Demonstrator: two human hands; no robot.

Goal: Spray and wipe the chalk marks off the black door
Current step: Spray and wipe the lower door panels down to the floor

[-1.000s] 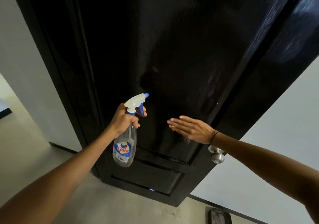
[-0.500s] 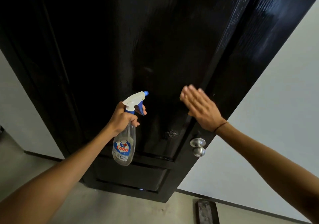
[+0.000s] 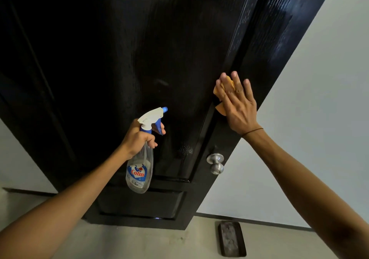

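Note:
The black door [image 3: 139, 49] fills the upper view, glossy, with a faint pale smudge [image 3: 162, 82] on its middle panel. My left hand [image 3: 137, 139] grips the neck of a clear spray bottle [image 3: 140, 171] with a white and blue trigger head, one finger on the trigger, nozzle aimed at the door. My right hand [image 3: 237, 103] lies flat with straight fingers and presses an orange cloth [image 3: 220, 107] against the door's right stile, above the knob. Most of the cloth is hidden under my palm.
A round metal door knob [image 3: 215, 162] sticks out below my right hand. White wall [image 3: 319, 79] lies to the right of the door. A dark flat rectangular object [image 3: 231, 238] lies on the grey floor by the skirting.
My right hand has slid upward and to the right along the door, from the panel onto the right stile. The orange cloth now shows under it. My left hand keeps the bottle in place.

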